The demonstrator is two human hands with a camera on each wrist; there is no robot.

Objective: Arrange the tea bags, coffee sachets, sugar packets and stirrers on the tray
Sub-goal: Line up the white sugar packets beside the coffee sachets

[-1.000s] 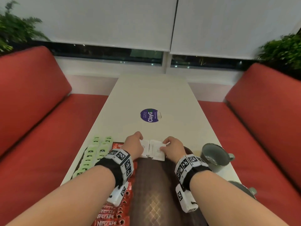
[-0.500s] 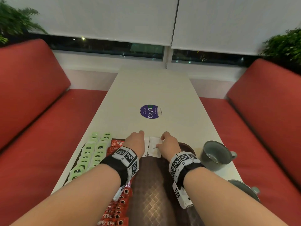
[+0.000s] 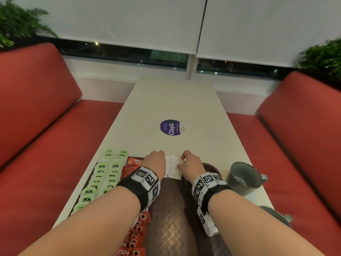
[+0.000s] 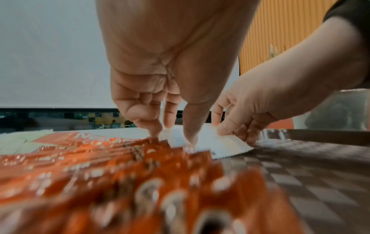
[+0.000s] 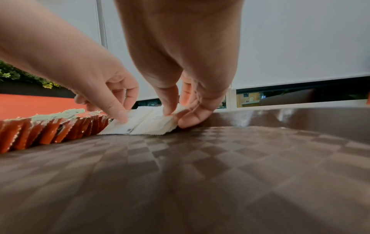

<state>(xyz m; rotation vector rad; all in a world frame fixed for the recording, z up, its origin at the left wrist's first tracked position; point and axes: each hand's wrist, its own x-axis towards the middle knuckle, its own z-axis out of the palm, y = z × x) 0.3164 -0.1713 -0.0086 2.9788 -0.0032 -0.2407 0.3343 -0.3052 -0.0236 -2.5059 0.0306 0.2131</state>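
White sugar packets (image 3: 174, 168) lie flat at the tray's (image 3: 171, 224) far end, just beside the red coffee sachets (image 3: 132, 168), long axis running away from me. I pinch their right edge with my right hand (image 3: 191, 166), thumb on top, fingers (image 5: 190, 120) curled beneath. My left hand (image 3: 154, 164) presses straight fingertips (image 4: 189, 137) on the left packet, likely squaring the stack. Green tea bags (image 3: 103, 176) line the bench (image 3: 175, 100) side; 1 grey cup (image 3: 243, 176) stands right.
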